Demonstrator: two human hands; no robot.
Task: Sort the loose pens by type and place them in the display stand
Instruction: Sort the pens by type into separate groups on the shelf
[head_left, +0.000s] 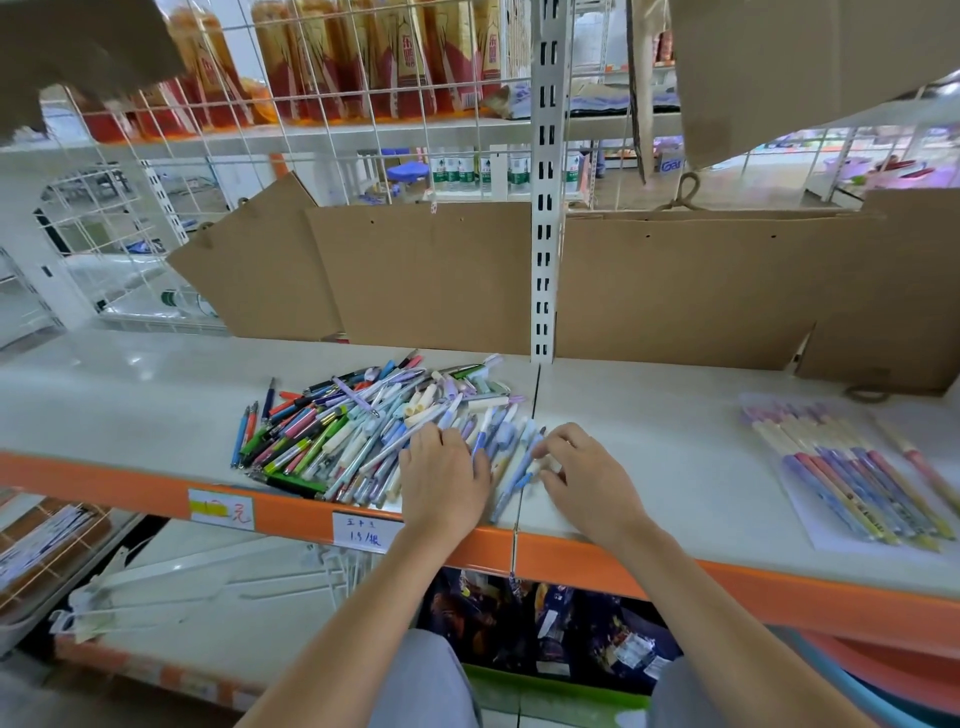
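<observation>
- At the bottom of the frame, two bare forearms reach up from grey-clad knees toward an orange-edged shelf (675, 452).
- The left hand (444, 480) lies palm down on the near right edge of the pile of loose pens (374, 431), fingers fairly straight and spread over the barrels, curled round nothing.
- The right hand (587, 478) sits just right of the pile, its fingertips touching a pale blue pen (519, 470) at the pile's rim; the fingers bend a little, but motion blur there means I cannot tell whether they pinch it or only touch it.
- The pile fills the centre of the frame: dozens of pens heaped crosswise (no order to them), pastel blues, lilacs and creams to the right, brighter greens, reds, pinks and dark barrels to the left, a few lying apart at the left edge.
- Well apart, at the right of the frame, a row of patterned pens (852, 478) lies side by side on a clear plastic sheet.
- Two handwritten price labels (363, 530) hang on the shelf's orange front lip, lower left of the hands.
- Behind the pile, brown cardboard panels (431, 275) stand against a white slotted upright (544, 208).
- In the upper left, a wire grid fronts red-and-gold packages (332, 57); through the gap, green-labelled bottles stand further back.
</observation>
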